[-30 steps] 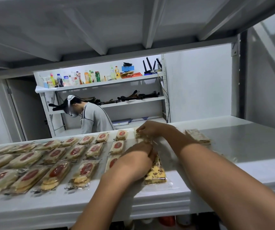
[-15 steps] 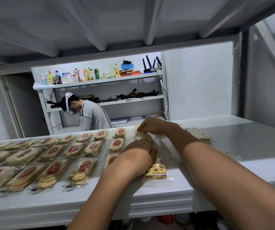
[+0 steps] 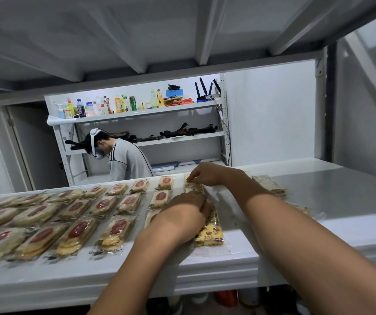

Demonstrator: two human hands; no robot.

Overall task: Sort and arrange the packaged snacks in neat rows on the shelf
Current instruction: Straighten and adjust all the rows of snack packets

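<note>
White shelf (image 3: 318, 201) is running across the whole view, with the underside of the upper shelf (image 3: 137, 30) hanging close above it. Beyond the open back, a far rack (image 3: 182, 138) is standing against the wall, carrying bottles (image 3: 105, 106) and a black router (image 3: 207, 92) on its top board. A person in a grey top (image 3: 128, 160) is bending in front of that rack, wearing a headset.

Red-label packets (image 3: 75, 208) are lying flat in three rows over the left and middle of the shelf, running from the left edge in toward the hands, long sides roughly parallel.

Just right of those rows, a single column of paler packets is forming front to back. Left hand (image 3: 184, 212) is sitting knuckles-up on the middle of this column, fingers bent down onto the wrapping. The fingertips are hidden, so I cannot tell whether it is gripping or only pressing. Right hand (image 3: 205, 173) is reaching in across the shelf to the back of the column, fingers curled and pinching the edge of the far packet (image 3: 192, 185), which is lying near the rear lip.

Speckled packet (image 3: 210, 233) is lying at the front of the column, close to the front edge, its far end tucked under the left hand. A layered packet (image 3: 268, 184) is lying alone on the bare right part of the shelf, behind the right forearm and apart from the rows.
</note>
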